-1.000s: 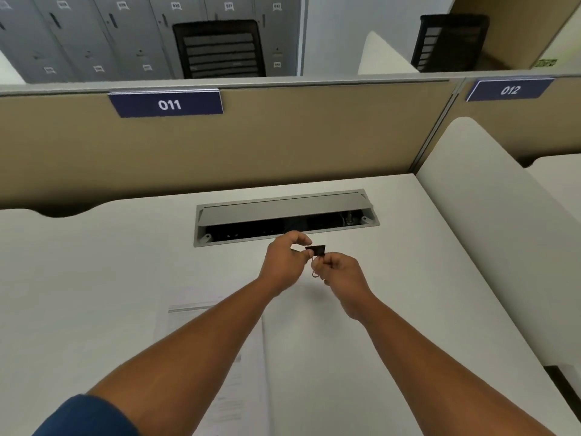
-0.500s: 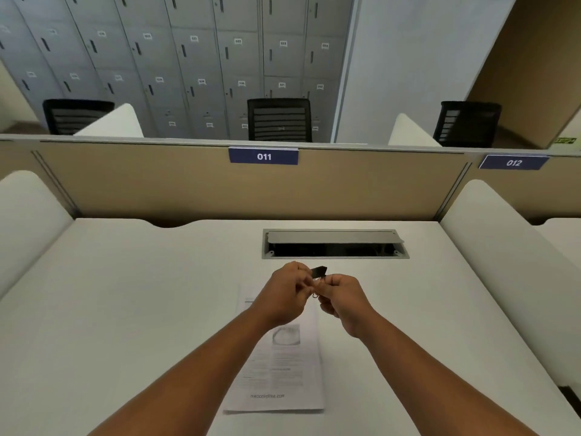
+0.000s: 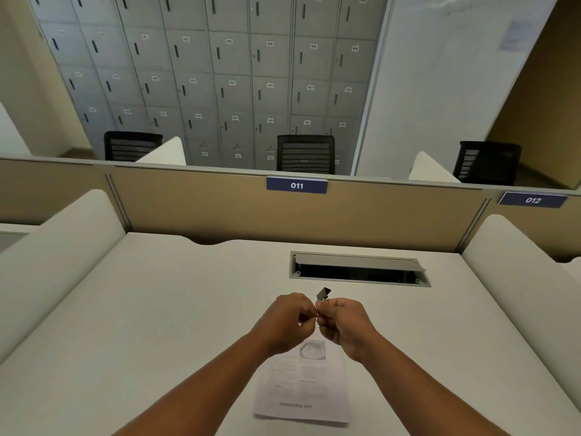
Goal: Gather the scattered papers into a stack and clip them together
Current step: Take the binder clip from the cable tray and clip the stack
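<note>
Two bare forearms are showing, entering from about five and seven o'clock and meeting near the middle. No sleeve is reaching into the picture, so both arms are appearing uncovered from the lower edge to the wrists. The left hand (image 3: 287, 320) and right hand (image 3: 344, 325) are showing bare, with curled fingers and rounded knuckles.

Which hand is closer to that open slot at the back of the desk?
The right. The right hand sits just in front of the cable slot, below its left end. The left hand is beside it, further left, off the slot's end. Both pinch the binder clip.
</note>
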The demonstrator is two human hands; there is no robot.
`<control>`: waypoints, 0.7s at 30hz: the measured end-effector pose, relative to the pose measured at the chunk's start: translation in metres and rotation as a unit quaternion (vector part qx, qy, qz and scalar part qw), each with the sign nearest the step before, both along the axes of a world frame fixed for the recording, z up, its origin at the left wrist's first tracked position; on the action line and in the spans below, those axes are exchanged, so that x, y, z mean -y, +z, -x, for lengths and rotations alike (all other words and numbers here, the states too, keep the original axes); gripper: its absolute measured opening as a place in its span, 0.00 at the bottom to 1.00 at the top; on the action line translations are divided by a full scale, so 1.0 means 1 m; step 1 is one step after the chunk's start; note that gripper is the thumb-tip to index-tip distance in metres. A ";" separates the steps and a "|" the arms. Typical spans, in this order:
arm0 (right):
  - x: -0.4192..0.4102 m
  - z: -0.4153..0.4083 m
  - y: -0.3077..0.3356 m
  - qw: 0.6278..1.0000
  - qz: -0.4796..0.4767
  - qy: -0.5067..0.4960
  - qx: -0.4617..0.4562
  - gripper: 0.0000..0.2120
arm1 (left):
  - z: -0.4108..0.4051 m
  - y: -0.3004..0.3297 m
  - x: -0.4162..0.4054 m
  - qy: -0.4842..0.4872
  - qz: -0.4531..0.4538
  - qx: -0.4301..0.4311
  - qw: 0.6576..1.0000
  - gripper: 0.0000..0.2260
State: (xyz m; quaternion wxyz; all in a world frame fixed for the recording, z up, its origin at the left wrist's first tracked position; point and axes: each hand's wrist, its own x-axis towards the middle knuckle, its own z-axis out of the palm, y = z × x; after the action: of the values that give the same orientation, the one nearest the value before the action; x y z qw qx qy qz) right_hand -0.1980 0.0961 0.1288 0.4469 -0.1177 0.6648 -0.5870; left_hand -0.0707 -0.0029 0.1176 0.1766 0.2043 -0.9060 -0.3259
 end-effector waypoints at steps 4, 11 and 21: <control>-0.001 -0.008 0.006 1.000 0.003 0.010 0.015 0.09 | -0.010 0.002 -0.004 -0.003 0.018 -0.015 1.000 0.06; -0.002 -0.018 0.009 0.997 0.003 0.048 0.056 0.08 | -0.020 -0.001 -0.009 0.043 0.044 -0.044 0.997 0.07; 0.001 -0.032 0.016 0.992 -0.039 0.047 0.107 0.03 | -0.029 0.002 -0.011 0.081 0.047 -0.054 0.994 0.06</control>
State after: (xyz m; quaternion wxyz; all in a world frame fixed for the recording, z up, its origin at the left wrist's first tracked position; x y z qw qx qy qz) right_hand -0.1659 0.0952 0.1445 0.5473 -0.0678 0.6293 -0.5477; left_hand -0.0412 0.0079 0.1194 0.2602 0.2509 -0.8900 -0.2779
